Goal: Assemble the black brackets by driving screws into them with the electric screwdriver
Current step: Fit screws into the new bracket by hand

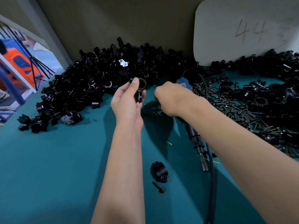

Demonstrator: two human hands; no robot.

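Head view: left hand (pixel 127 101) raised over the teal bench (pixel 56 167), thumb and fingers curled round a black ring bracket (pixel 140 89), ring end up, clamp end with two holes down by the palm. Right hand (pixel 169 99) just beside it, back of hand to camera, fingers curled downward near a few loose bits on the bench; cannot tell if they hold anything. Electric screwdriver (pixel 196 141) lies on the bench under the right forearm, bit end toward the camera, blue-topped end by the right hand, black cable (pixel 212 183) running along it to the near edge. Small bracket half (pixel 159 171) lies in front, one loose screw (pixel 159 187) just beside it, nearer the camera. Big bracket pile (pixel 97 81) at back left against the wall, screw pile (pixel 239 110) at right, more black brackets (pixel 271 88) beyond it. White board (pixel 242 29) marked 44 leans at back right
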